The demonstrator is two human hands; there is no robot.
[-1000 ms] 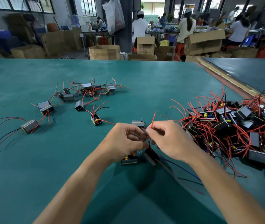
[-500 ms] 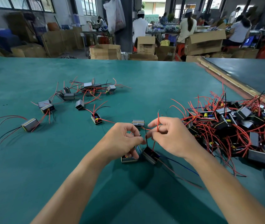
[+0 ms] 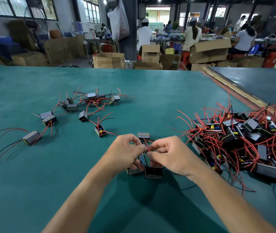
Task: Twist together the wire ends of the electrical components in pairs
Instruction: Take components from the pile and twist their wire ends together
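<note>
Two small black box components (image 3: 153, 172) hang just under my hands at the middle of the green table (image 3: 150, 91). Thin red wires (image 3: 148, 147) rise from them into the gap between my hands. My left hand (image 3: 125, 151) pinches the wires with thumb and forefinger. My right hand (image 3: 169, 154) pinches the same wires from the other side, fingertips nearly touching the left. The left component (image 3: 133, 171) is partly hidden by my left fingers. A third grey component (image 3: 143, 135) lies on the table just beyond my knuckles.
A big tangled heap of components with red and black wires (image 3: 238, 145) fills the right side. Several components with wires (image 3: 90, 100) lie scattered at the upper left, one (image 3: 31, 137) far left. Cardboard boxes and seated people are beyond the table's far edge.
The red wire end that stuck up above my right hand is now drawn down between my fingertips. Both hands have closed in together over the two components.
</note>
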